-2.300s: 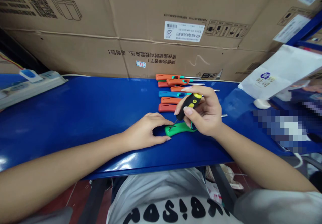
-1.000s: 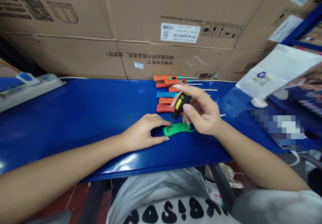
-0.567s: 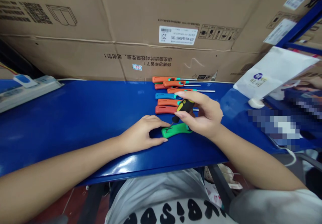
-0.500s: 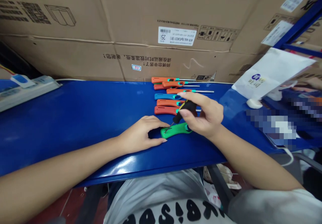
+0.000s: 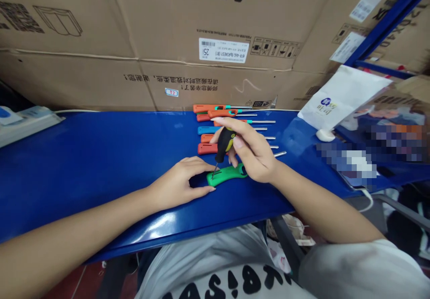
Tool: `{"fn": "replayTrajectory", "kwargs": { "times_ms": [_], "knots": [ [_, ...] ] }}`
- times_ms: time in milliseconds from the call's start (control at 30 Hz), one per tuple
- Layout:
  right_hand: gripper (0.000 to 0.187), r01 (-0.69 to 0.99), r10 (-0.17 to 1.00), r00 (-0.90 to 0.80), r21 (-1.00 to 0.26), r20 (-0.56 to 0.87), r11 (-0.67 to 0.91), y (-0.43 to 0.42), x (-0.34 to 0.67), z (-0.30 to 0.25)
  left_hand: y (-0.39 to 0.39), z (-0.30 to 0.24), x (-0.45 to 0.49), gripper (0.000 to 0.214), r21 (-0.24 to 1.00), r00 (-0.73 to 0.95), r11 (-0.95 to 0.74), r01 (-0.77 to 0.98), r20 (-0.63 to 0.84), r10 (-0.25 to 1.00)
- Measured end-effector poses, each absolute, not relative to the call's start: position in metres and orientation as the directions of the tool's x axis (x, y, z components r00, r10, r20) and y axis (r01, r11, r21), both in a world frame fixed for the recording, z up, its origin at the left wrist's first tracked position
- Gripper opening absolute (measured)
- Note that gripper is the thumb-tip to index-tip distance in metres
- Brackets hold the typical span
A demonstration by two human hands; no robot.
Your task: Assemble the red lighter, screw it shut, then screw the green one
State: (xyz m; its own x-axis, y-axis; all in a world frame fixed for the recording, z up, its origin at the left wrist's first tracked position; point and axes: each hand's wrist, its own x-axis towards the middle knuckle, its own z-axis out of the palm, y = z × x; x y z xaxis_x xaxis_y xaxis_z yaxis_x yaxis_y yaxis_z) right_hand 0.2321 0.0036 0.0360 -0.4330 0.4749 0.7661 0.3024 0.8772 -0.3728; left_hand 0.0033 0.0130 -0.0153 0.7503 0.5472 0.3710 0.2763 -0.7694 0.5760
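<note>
A green long-neck lighter [image 5: 226,176] lies on the blue tabletop, slightly tilted. My left hand [image 5: 181,180] pinches its handle end between the thumb and fingers. My right hand [image 5: 253,151] grips a black and yellow screwdriver [image 5: 224,144], held nearly upright. The screwdriver's thin shaft reaches down to the handle end of the green lighter, near a dark slot. Part of the green lighter is covered by my right hand; its metal tip shows beyond. Behind it lies a group of lighters, including a red one [image 5: 207,148] and a blue one [image 5: 204,130].
A large cardboard box [image 5: 181,30] stands along the table's back edge. On the left is a white power strip [image 5: 33,124]. A white paper bag [image 5: 339,95] and a small white object [image 5: 325,135] lie to the right, near a blurred-out item and a cable [image 5: 367,200].
My right hand has brought the screwdriver more upright, its tip now at the lighter's handle end. The left hand keeps its hold. The whole view has shifted slightly.
</note>
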Motion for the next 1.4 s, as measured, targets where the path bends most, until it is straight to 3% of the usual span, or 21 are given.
{"fn": "replayTrajectory", "kwargs": {
  "times_ms": [67, 167, 233, 300, 400, 433, 600, 633, 733, 800, 967, 1133, 1200, 1300, 1400],
  "knots": [
    [0.037, 0.328, 0.419, -0.405, -0.299, 0.813, 0.896, 0.0026, 0.2313, 0.0362, 0.0128, -0.0148, 0.003, 0.037, 0.564, 0.754, -0.78, 0.271, 0.38, 0.536],
    [0.037, 0.427, 0.223, -0.356, -0.055, 0.907, 0.903, 0.0024, 0.2318, 0.0371, 0.0125, -0.014, 0.0031, 0.034, 0.554, 0.757, -0.79, 0.264, 0.388, 0.525],
    [0.033, 0.412, 0.133, -0.356, 0.027, 0.925, 0.911, 0.0027, 0.2319, 0.0372, 0.0125, -0.0134, 0.0033, 0.034, 0.557, 0.758, -0.786, 0.269, 0.381, 0.529],
    [0.031, 0.32, 0.163, -0.366, -0.04, 0.916, 0.946, 0.0031, 0.2305, 0.0362, 0.0125, -0.0129, 0.0035, 0.034, 0.563, 0.757, -0.778, 0.278, 0.371, 0.538],
    [0.032, 0.227, 0.361, -0.35, -0.295, 0.865, 0.928, 0.0046, 0.2277, 0.0336, 0.0126, -0.0128, 0.0036, 0.036, 0.566, 0.757, -0.774, 0.284, 0.363, 0.543],
    [0.03, 0.227, 0.38, -0.326, -0.318, 0.866, 0.92, 0.0056, 0.2274, 0.033, 0.0127, -0.013, 0.0036, 0.036, 0.567, 0.758, -0.774, 0.282, 0.363, 0.542],
    [0.023, 0.33, 0.168, -0.276, -0.071, 0.946, 0.941, 0.0085, 0.2333, 0.0348, 0.0128, -0.0136, 0.004, 0.035, 0.576, 0.763, -0.776, 0.256, 0.372, 0.528],
    [0.025, 0.323, 0.202, -0.301, -0.1, 0.932, 0.941, 0.0075, 0.2344, 0.0357, 0.0128, -0.0137, 0.004, 0.036, 0.578, 0.762, -0.775, 0.257, 0.372, 0.53],
    [0.042, 0.275, 0.437, -0.416, -0.348, 0.797, 0.896, 0.0026, 0.2348, 0.0376, 0.0129, -0.014, 0.004, 0.037, 0.584, 0.754, -0.767, 0.265, 0.37, 0.542],
    [0.044, 0.26, 0.486, -0.454, -0.41, 0.747, 0.874, 0.0004, 0.2334, 0.0378, 0.0131, -0.0144, 0.0039, 0.037, 0.583, 0.753, -0.767, 0.267, 0.371, 0.544],
    [0.042, 0.363, 0.232, -0.358, -0.094, 0.905, 0.927, 0.0014, 0.2322, 0.0364, 0.0135, -0.0153, 0.0037, 0.035, 0.566, 0.759, -0.784, 0.255, 0.385, 0.525],
    [0.044, 0.248, 0.446, -0.421, -0.372, 0.79, 0.894, 0.0007, 0.2306, 0.0362, 0.0127, -0.0141, 0.0039, 0.036, 0.582, 0.757, -0.766, 0.272, 0.362, 0.544],
    [0.038, 0.297, 0.426, -0.36, -0.331, 0.83, 0.896, 0.0007, 0.2308, 0.0371, 0.0124, -0.0133, 0.0041, 0.034, 0.583, 0.756, -0.766, 0.271, 0.364, 0.544],
    [0.033, 0.393, 0.296, -0.299, -0.165, 0.907, 0.905, 0.0018, 0.2336, 0.0386, 0.0121, -0.0127, 0.0044, 0.035, 0.588, 0.757, -0.762, 0.27, 0.36, 0.546],
    [0.04, 0.337, 0.369, -0.371, -0.247, 0.852, 0.908, 0.0024, 0.2351, 0.0384, 0.0124, -0.0132, 0.0044, 0.037, 0.589, 0.755, -0.761, 0.273, 0.359, 0.549]
  ]
}}
